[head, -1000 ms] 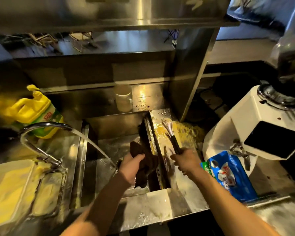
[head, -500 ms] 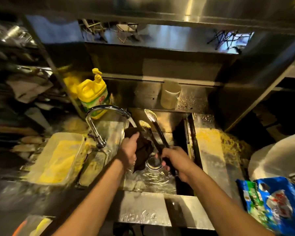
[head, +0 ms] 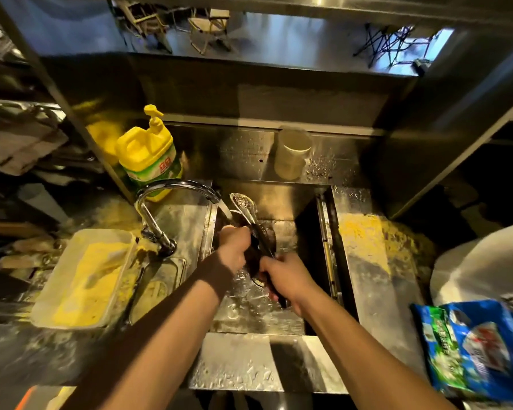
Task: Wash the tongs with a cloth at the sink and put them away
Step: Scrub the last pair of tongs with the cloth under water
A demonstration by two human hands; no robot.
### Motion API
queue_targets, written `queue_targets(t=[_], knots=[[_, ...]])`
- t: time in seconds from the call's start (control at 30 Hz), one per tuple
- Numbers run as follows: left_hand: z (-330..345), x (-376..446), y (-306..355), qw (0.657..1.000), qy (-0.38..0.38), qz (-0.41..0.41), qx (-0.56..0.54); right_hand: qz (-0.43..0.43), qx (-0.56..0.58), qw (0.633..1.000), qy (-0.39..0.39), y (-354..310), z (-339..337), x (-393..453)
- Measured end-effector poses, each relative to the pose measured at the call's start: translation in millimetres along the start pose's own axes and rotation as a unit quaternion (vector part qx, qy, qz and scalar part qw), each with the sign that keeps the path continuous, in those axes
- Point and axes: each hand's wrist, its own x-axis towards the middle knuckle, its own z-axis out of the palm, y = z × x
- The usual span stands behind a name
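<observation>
So taking the sink [head: 317, 232] as the reference: off its left edge sits the faucet [head: 172, 190], spout arching over the basin with water running. Just right of that stream, over the basin, the left hand [head: 234, 247] is curled around a dark cloth [head: 253, 255], wrapping it on the tongs [head: 249, 216]. The tongs' long axis runs diagonally, heads up toward the sink's back wall, handle end down toward the front. Right hand [head: 285, 276] grips that handle end. My guess: the cloth hand, being nearer the heads, slides along that axis next.
</observation>
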Motion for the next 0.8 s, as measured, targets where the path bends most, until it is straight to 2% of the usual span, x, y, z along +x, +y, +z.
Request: queue_targets(t=[0.13, 0.27, 0.47, 0.63, 0.7, 0.8], knots=[[0.3, 10.5, 8.5, 0.998, 0.019, -0.002, -0.062, 0.002, -0.024, 1.000, 0.001, 4.5, -6.4, -5.5], [10.3, -3.9, -3.5, 0.997, -0.032, -0.041, -0.060, -0.008, -0.015, 1.000, 0.019, -8.0, -6.3, -1.0], [11.6, 13.1, 7.2, 0.999, 0.012, -0.014, -0.032, -0.010, -0.016, 1.000, 0.008, -1.1, -15.0, -15.5], [6.9, 24.9, 7.9, 0.997, 0.078, -0.025, -0.005, 0.046, 0.008, 0.998, -0.035, 13.3, -56.8, -29.5], [-4.9, 26.3, 4.4, 0.993, 0.102, -0.018, -0.048, 0.082, 0.050, 0.995, -0.039, 17.3, -66.9, -28.9], [-18.0, 19.3, -11.3, 0.991, 0.060, -0.037, -0.117, 0.086, 0.091, 0.991, -0.039, 15.1, -70.1, -19.1]])
